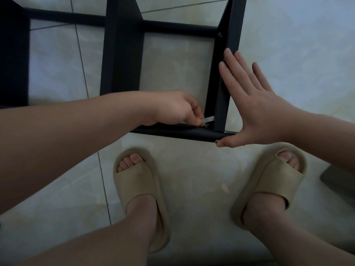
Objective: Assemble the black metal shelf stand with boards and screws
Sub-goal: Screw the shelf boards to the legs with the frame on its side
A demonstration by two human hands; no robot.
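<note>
While the black shelf frame [178, 28] lies on the tiled floor [288, 35] with crossbars joined, left hand [172, 108] pinches a flat wrench [208, 119] at the near corner screw [207, 125]; right hand [255, 104], fingers straight, braces the side rail [231, 41]; assembly judged incomplete

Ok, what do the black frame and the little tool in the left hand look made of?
Black frame: likely metal, matte black coating; thin straight bars, dull sheen. Tool: bare silvery metal, probably steel; flat, pale grey strip, too small to be sure.

A home interior: glossy tiled floor [192, 189], bare feet in beige slippers [140, 191].
</note>
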